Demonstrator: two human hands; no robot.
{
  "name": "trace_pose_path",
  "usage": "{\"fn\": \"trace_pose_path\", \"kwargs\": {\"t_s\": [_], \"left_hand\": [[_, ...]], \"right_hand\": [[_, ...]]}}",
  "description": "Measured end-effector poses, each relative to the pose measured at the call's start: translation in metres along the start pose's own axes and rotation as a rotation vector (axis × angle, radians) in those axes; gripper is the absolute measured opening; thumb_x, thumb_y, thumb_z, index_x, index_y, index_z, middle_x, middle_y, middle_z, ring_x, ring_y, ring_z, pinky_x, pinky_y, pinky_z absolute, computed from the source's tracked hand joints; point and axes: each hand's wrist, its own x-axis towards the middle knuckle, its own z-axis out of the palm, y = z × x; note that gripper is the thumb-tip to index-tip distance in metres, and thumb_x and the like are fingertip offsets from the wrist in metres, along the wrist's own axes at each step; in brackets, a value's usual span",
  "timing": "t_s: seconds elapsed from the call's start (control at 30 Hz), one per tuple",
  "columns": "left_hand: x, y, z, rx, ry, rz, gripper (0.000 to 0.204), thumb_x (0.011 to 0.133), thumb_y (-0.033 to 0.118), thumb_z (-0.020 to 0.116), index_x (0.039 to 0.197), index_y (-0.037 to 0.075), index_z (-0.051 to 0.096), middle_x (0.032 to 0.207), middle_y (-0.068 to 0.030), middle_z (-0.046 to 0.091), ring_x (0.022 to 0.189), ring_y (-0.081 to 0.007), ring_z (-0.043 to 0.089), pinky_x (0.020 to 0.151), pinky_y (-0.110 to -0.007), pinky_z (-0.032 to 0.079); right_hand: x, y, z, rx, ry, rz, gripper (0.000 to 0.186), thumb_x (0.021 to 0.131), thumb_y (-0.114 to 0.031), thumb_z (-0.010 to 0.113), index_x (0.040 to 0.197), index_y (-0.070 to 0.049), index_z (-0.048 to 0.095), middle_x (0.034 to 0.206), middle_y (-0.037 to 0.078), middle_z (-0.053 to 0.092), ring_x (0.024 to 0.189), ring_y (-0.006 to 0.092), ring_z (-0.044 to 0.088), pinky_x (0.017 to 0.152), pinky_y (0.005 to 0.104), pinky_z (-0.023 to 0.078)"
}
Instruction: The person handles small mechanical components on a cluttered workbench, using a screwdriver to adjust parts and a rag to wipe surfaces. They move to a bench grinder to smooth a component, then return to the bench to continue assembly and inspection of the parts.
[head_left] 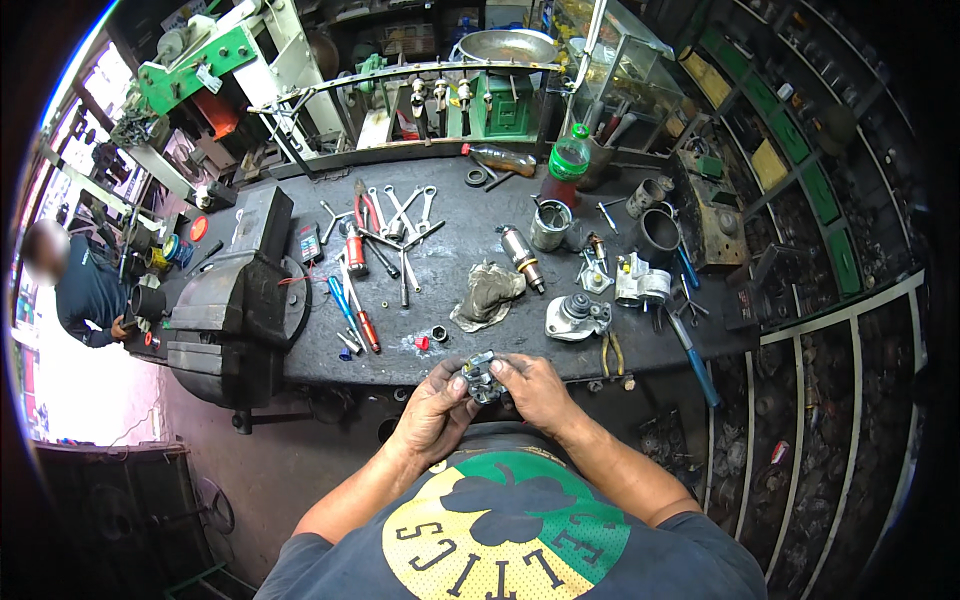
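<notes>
Just off the bench's near edge, I hold a small round metal part with block-like pieces on it [482,380], possibly a motor brush holder, between both hands. My left hand [432,408] grips its left side, fingers curled round it. The fingers of my right hand [533,390] close on its right side. Beyond them on the bench lie a small red cap [422,342], a socket [439,333] and a crumpled, greasy rag [488,297]. Farther off is a motor armature [520,257]. A cast metal housing [577,317] and yellow-handled pliers [612,352] lie to the right.
A large bench vise [230,320] takes up the bench's left end. Wrenches [405,215] and screwdrivers [362,315] lie mid-bench. A metal cup [551,225], a green-topped bottle [568,165] and a blue-handled tool [695,360] are to the right. Another person [90,285] stands far left.
</notes>
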Motion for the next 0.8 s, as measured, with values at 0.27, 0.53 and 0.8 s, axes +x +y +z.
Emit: {"fn": "trace_pose_path", "kwargs": {"t_s": [0.27, 0.53, 0.8], "left_hand": [[0.004, -0.004, -0.018, 0.041, 0.083, 0.031, 0.041, 0.102, 0.011, 0.070, 0.138, 0.003, 0.051, 0.131, -0.0105, 0.065, 0.125, -0.0215, 0.062, 0.106, -0.039, 0.053], [0.010, 0.028, -0.006, 1.435, -0.078, 0.441, 0.036, 0.088, 0.002, 0.076, 0.124, -0.001, 0.069, 0.124, -0.0133, 0.072, 0.115, -0.0241, 0.069, 0.103, -0.037, 0.054], [0.007, 0.042, 0.010, 1.555, -0.128, 0.288, 0.022, 0.085, 0.006, 0.076, 0.107, 0.000, 0.076, 0.107, -0.0165, 0.077, 0.100, -0.0286, 0.075, 0.091, -0.038, 0.058]], "right_hand": [[0.009, 0.007, 0.001, 0.246, 0.000, 0.005, 0.042, 0.106, -0.035, 0.067, 0.122, 0.003, 0.074, 0.082, 0.006, 0.073, 0.058, 0.0098, 0.059, 0.053, 0.0282, 0.049], [0.012, 0.022, -0.010, 0.420, -0.124, 0.333, 0.037, 0.104, -0.034, 0.071, 0.111, 0.002, 0.070, 0.080, 0.004, 0.067, 0.052, 0.0086, 0.056, 0.044, 0.0269, 0.046], [0.007, 0.026, -0.005, 0.444, -0.143, 0.326, 0.039, 0.103, -0.034, 0.071, 0.102, 0.006, 0.070, 0.080, 0.006, 0.068, 0.052, 0.0109, 0.058, 0.042, 0.0279, 0.046]]}}
